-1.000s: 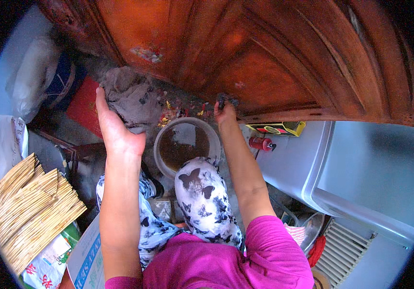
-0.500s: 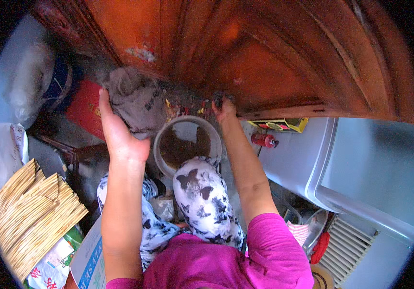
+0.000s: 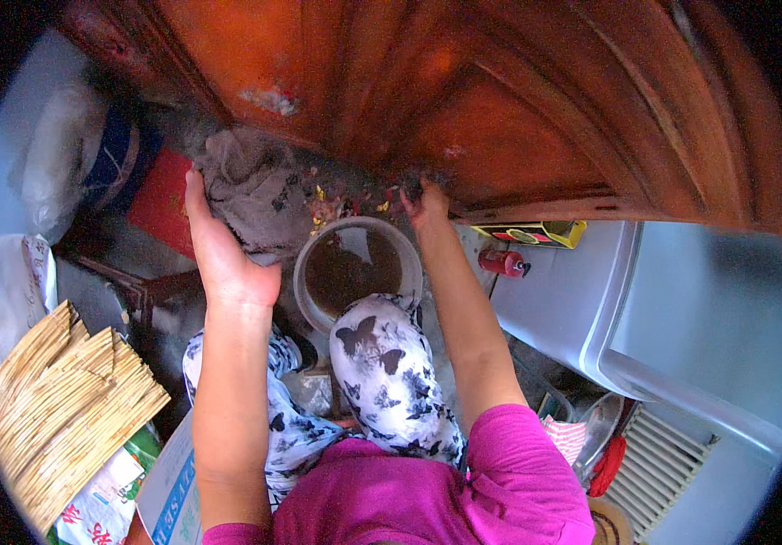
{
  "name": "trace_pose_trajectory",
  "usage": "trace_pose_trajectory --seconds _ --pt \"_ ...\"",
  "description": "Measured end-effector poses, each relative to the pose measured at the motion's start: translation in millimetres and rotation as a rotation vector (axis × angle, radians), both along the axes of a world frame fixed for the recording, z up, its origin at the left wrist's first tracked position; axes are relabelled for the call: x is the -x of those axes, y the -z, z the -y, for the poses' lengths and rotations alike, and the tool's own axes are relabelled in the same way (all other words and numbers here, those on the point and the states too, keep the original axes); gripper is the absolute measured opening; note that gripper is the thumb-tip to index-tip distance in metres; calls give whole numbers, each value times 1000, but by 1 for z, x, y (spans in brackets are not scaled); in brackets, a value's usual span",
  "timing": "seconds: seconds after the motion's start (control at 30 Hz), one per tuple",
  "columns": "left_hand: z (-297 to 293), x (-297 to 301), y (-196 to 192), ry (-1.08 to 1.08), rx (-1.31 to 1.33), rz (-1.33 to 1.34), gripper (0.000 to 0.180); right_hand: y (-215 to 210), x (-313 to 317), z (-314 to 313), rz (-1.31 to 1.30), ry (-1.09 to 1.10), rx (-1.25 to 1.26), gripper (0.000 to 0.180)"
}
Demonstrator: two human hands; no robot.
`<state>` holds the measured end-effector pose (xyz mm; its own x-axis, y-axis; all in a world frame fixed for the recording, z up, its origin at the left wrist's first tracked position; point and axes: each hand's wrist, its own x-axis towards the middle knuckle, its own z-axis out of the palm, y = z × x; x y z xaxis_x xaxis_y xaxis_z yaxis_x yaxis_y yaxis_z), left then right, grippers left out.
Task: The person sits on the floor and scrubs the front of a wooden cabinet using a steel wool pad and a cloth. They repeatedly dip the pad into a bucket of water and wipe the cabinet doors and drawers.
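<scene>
Both forearms [image 3: 232, 391] stretched forward, left hand [image 3: 227, 250] flattened with fingers extended, right hand [image 3: 427, 202] with fingers curled

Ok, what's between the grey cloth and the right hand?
Red and yellow scraps, scattered from the grey cloth toward the right hand, beyond the bucket; head view.

Head view: wide fisheye, left of a head-worn pair. Faces down, upright, edges bowed. Near the magenta cloth shirt [image 3: 382, 495] below; farther from the round, pale plastic tub [image 3: 301, 282] at centre; red-brown wooden panelling [image 3: 518, 136] across the top.
</scene>
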<state>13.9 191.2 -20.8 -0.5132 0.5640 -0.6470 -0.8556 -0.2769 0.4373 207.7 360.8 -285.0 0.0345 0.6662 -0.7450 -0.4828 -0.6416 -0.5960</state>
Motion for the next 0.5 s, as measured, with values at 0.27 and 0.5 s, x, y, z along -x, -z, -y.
trace_pose_trajectory --seconds 0.27,0.5 --pt "3 -4 5 21 -51 17 53 -4 -23 -5 160 17 53 23" --pt "2 -9 5 27 -31 39 56 -1 -33 0 79 -18 24 25"
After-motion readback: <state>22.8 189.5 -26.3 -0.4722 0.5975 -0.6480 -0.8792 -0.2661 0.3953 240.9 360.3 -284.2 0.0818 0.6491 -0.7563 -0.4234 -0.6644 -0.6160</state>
